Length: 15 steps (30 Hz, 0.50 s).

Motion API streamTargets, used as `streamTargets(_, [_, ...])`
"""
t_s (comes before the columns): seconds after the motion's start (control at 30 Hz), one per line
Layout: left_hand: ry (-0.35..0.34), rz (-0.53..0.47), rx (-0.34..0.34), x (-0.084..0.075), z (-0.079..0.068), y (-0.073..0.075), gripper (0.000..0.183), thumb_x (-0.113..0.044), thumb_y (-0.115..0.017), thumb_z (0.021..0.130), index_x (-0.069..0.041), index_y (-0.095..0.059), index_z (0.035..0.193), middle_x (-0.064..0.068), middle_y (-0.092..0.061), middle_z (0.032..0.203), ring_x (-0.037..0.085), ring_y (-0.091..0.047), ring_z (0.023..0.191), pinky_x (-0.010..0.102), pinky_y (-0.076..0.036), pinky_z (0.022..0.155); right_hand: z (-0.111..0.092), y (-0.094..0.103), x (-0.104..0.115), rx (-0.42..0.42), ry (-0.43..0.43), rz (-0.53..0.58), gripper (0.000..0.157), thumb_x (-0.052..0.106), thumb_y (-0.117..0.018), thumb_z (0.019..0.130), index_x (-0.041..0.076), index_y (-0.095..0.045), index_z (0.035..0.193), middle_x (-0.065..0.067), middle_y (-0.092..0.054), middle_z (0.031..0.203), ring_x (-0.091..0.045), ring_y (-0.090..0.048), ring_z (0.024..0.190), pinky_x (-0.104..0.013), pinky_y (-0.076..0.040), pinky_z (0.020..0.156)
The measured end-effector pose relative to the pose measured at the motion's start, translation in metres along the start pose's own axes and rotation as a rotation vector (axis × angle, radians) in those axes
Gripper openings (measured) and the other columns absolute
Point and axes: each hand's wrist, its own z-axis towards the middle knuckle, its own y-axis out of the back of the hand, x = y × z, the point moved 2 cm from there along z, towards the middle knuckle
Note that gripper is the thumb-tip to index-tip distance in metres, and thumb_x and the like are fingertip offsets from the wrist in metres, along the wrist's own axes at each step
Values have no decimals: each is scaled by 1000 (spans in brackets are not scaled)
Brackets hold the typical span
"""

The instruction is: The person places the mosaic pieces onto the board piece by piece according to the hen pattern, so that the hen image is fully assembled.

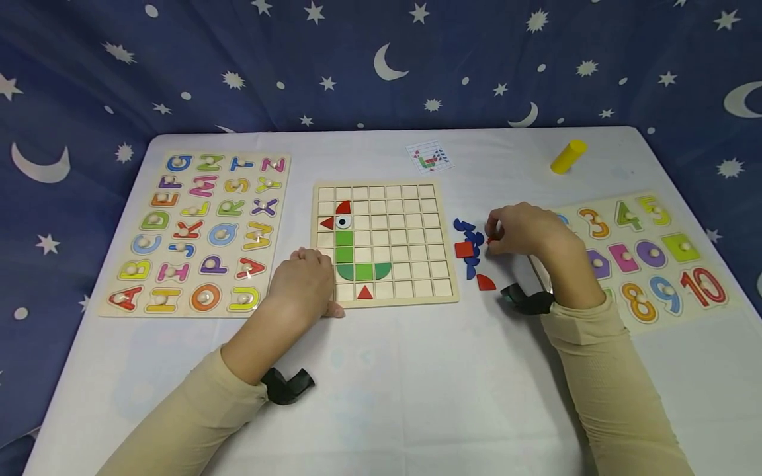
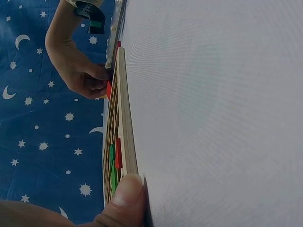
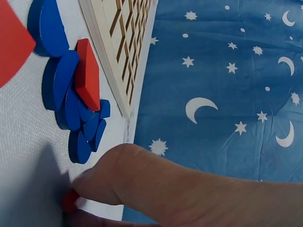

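A wooden grid board (image 1: 411, 244) lies mid-table with red, green and eye-marked pieces set in its left part. My left hand (image 1: 301, 284) holds the board's near left corner; in the left wrist view its thumb (image 2: 128, 191) presses the front edge. Right of the board, my right hand (image 1: 524, 228) pinches a small red piece (image 3: 70, 202) between thumb and finger, its shape mostly hidden. Beside that hand lie a heap of blue half-round pieces (image 3: 59, 80), a red square (image 1: 464, 250) and a red quarter circle (image 1: 485, 283).
A wooden alphabet puzzle (image 1: 196, 231) lies on the left, a number puzzle (image 1: 649, 264) on the right, partly under my right forearm. Behind the board is a small picture card (image 1: 430, 157). A yellow cylinder (image 1: 568, 157) lies at the back right.
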Motion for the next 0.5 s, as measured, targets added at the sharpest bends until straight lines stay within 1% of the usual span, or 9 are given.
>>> streamTargets(0.13, [-1,-3,0,0,0,0,98,-59,-73,71,18,-47,126,37,-54,123,45,-58,113,47,-55,84,0,0,0,-2,17,25,18,18,-67,84,11,-63,99,-9,-64,92,-23,-55,81,-34,-46,69])
streamTargets(0.23, [-3,-3,-6,1,0,0,98,-59,-73,70,18,-48,125,37,-54,122,45,-58,112,47,-55,83,0,1,-1,-29,39,55,13,11,-63,86,9,-63,98,-11,-63,92,-24,-53,80,-33,-45,70])
streamTargets(0.3, [-3,-2,-7,1,0,0,98,-59,-73,71,18,-48,125,37,-54,122,44,-59,112,47,-55,82,-1,2,0,-62,53,66,13,6,-59,88,9,-64,100,-12,-63,93,-24,-53,80,-34,-46,71])
streamTargets(0.4, [0,-6,-6,1,0,0,98,-59,-73,70,18,-48,125,37,-54,122,45,-58,112,47,-55,83,-3,6,3,-133,67,72,21,2,-55,90,7,-64,108,-15,-64,99,-26,-55,83,-38,-49,75])
streamTargets(0.5, [2,-10,-1,0,0,-1,98,-59,-73,71,18,-47,126,37,-54,123,44,-58,113,47,-55,84,-4,10,9,-225,101,96,25,1,-56,91,5,-64,114,-17,-67,103,-27,-57,87,-43,-52,82])
